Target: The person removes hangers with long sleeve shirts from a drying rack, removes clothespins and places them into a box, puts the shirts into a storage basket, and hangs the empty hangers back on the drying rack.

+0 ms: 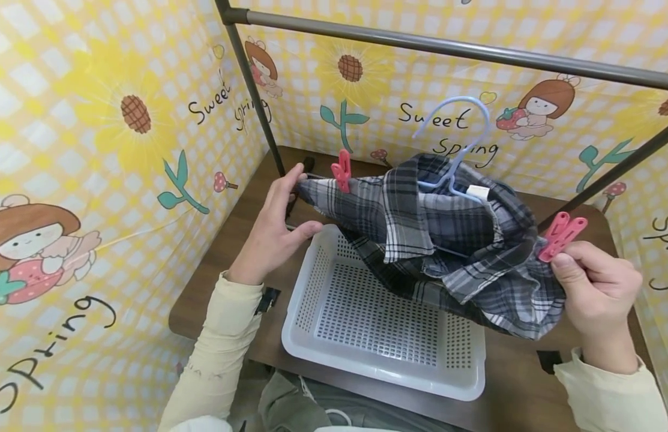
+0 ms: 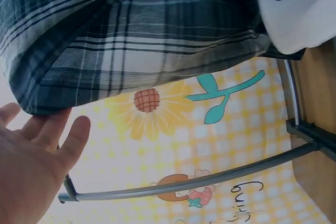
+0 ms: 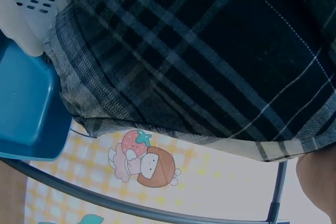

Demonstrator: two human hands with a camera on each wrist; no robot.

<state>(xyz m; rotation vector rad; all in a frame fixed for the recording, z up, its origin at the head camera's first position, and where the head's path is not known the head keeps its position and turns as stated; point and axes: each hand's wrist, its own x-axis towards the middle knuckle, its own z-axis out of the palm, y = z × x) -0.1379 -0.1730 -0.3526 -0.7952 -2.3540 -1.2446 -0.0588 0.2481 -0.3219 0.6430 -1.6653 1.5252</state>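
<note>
A grey and black plaid shirt (image 1: pixel 409 225) hangs on a light blue hanger (image 1: pixel 467 144), its collar facing up. My left hand (image 1: pixel 276 225) touches the shirt's left end with its fingertips, fingers extended; the left wrist view shows them along the fabric's edge. One pink clothespin (image 1: pixel 341 171) clips the shirt near that end. At the other end, my right hand (image 1: pixel 601 285) pinches the shirt between thumb and curled fingers, right beside another pink clothespin (image 1: pixel 562 237). In the right wrist view the fabric hides most of this hand.
Below the shirt, a white perforated basket (image 1: pixel 385 377) stands on a brown table (image 1: pixel 209 300). A dark metal rail (image 1: pixel 420 45) with side posts rises behind. A blue basin (image 3: pixel 31 103) shows in the right wrist view. Patterned yellow cloth (image 1: pixel 107 240) surrounds the table.
</note>
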